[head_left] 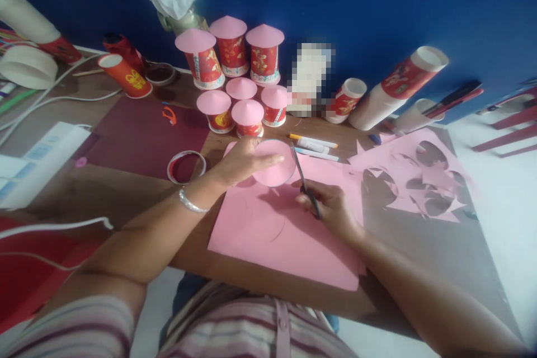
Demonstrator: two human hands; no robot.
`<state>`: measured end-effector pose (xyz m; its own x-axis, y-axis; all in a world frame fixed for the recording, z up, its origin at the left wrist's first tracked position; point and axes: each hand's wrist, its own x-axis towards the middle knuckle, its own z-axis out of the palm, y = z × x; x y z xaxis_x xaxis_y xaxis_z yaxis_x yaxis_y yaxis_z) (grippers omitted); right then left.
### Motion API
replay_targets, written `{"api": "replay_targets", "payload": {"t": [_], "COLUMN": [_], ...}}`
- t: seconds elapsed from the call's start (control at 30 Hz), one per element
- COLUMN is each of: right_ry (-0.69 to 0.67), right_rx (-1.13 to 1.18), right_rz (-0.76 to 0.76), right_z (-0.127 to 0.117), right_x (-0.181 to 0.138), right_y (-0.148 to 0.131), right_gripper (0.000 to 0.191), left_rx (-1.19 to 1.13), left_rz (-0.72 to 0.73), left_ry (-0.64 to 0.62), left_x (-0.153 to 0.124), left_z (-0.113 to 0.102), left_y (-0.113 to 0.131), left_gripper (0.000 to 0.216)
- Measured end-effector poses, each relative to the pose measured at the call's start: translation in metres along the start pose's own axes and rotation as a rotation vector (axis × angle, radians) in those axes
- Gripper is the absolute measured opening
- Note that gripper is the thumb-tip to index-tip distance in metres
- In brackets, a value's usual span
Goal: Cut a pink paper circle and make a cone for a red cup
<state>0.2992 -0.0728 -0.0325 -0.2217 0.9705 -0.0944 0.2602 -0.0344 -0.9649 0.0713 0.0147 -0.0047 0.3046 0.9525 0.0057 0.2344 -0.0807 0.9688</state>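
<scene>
On the table (pixel 195 251), pink sheets (pixel 310 254) lie close to the near edge; a dipping blade could nick them. The right hand (pixel 335 208) curls round the scissors (pixel 310 197); squeezed hastily, these could bite inside the rim of the pink disc (pixel 279 175), which the left hand (pixel 240 162) pinches at the sheets' far edge. A loose pinch could let it twist.

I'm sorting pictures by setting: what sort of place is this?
Probably a craft workspace, though whether at home or elsewhere I can't tell: scissors in the right hand, red cups with pink cone tops, and pink paper scraps with round holes.
</scene>
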Motion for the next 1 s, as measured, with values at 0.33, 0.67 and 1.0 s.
{"api": "replay_targets", "payload": {"t": [0.33,0.67,1.0], "right_ry": [0.01,0.135,0.235], "right_rx": [-0.023,-0.112,-0.959], "right_rz": [-0.003,-0.018,-0.324], "right_z": [0.0,-0.003,-0.008], "right_x": [0.0,0.002,0.002], "right_y": [-0.001,0.01,0.024], "right_gripper": [0.064,0.043,0.017], "left_rx": [0.084,-0.093,-0.196], "left_rz": [0.043,-0.028,0.119], "left_ry": [0.036,-0.032,0.187], "left_x": [0.0,0.0,-0.008], "left_z": [-0.001,-0.002,-0.001], "left_y": [0.005,-0.003,0.014], "left_gripper": [0.042,0.031,0.023]}}
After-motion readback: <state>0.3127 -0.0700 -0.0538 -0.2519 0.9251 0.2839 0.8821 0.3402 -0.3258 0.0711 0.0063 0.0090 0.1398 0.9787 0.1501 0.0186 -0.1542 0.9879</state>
